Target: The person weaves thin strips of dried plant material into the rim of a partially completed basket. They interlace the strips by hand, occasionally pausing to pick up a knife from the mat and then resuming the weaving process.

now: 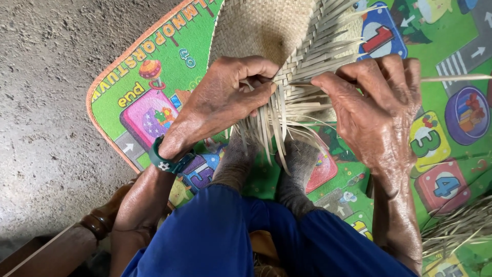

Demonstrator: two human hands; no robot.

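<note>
Head view: I see my left hand (225,97) pinching loose strips (274,120) of the woven mat (261,28) at mid frame. My right hand (379,102) curls shut on more strips. A green play mat (154,77) lies underneath.

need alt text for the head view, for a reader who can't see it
Seen from above, a person's left hand and right hand pinch loose strips at the edge of a half-woven straw mat. The mat lies on a green play mat with bright pictures, over a grey floor. Blue trousers and socked feet show below.
</note>
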